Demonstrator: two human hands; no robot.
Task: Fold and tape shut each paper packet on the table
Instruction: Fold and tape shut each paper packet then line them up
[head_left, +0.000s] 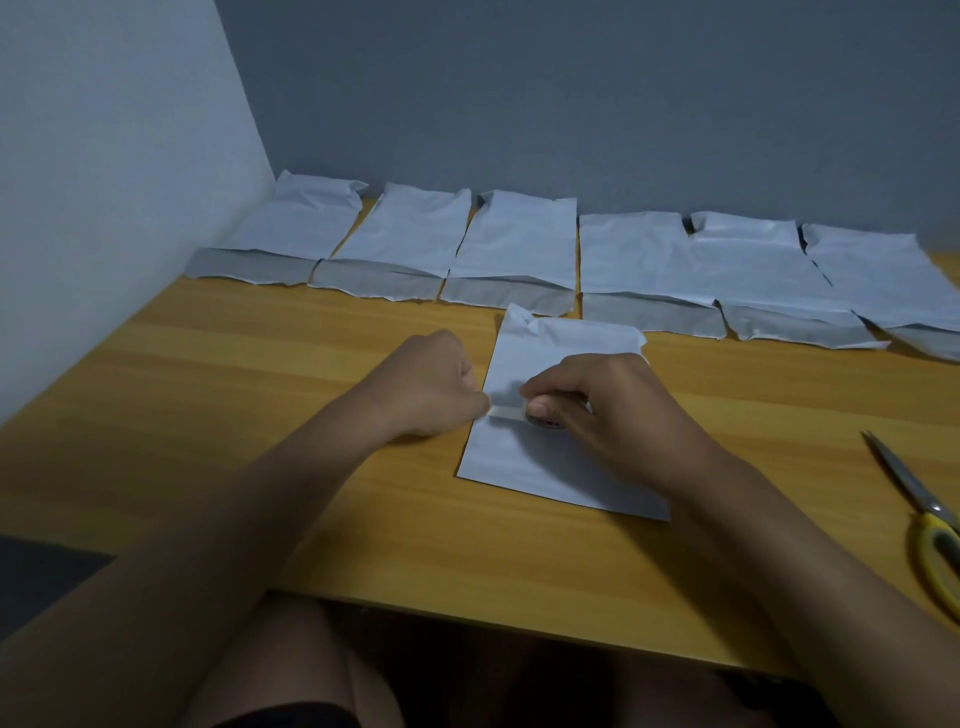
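Observation:
A white paper packet (524, 457) lies flat on the wooden table (260, 405) in front of me. My right hand (597, 405) is closed around a small roll of tape (545, 422), held over the packet's middle. My left hand (431, 387) pinches the free end of a clear tape strip (506, 411) pulled out leftward from the roll, just above the packet's left edge. Several more white packets (410, 234) lie in a row along the back of the table, their open ends toward me.
Yellow-handled scissors (924, 509) lie at the table's right edge. A white wall panel (104, 182) stands on the left and a grey wall behind the row. My knees show under the table's front edge (467, 621).

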